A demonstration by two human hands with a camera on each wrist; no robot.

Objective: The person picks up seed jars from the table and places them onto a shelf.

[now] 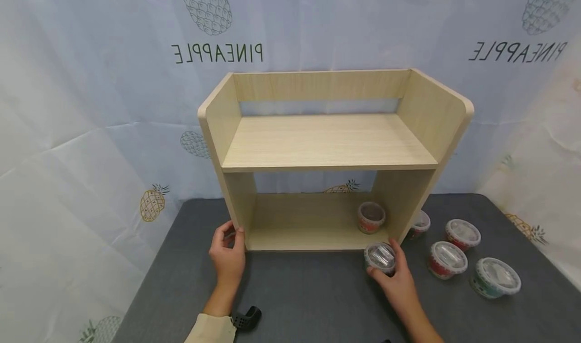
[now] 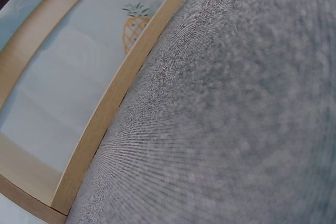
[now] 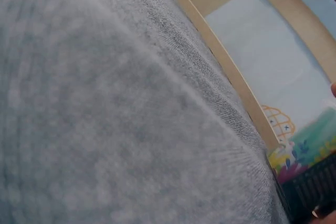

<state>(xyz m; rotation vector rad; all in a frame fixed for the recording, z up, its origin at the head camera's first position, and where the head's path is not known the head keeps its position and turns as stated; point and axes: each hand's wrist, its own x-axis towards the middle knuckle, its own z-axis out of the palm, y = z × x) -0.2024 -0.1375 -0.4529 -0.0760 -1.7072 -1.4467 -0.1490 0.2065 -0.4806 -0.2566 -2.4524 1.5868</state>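
A two-tier wooden shelf [image 1: 327, 141] stands on a dark grey cloth. My left hand [image 1: 229, 260] grips the lower front edge of its left side panel, thumb in front. With thumb and fingers, my right hand [image 1: 401, 285] holds a round clear-lidded plastic tub [image 1: 380, 257] just before the shelf's lower right corner. The right wrist view shows this tub's colourful printed side [image 3: 302, 161] at the lower right, with fingertips at the frame edge. Another tub [image 1: 370, 217] with a red lower part sits inside the bottom tier, near the right panel. No left fingers show in the left wrist view.
Right of the shelf stand several more lidded tubs: a red one [image 1: 447, 260], another red one [image 1: 463, 233], a green one [image 1: 496, 277], and one partly hidden behind the right panel [image 1: 419, 223]. A pineapple-printed curtain [image 1: 113, 80] hangs behind.
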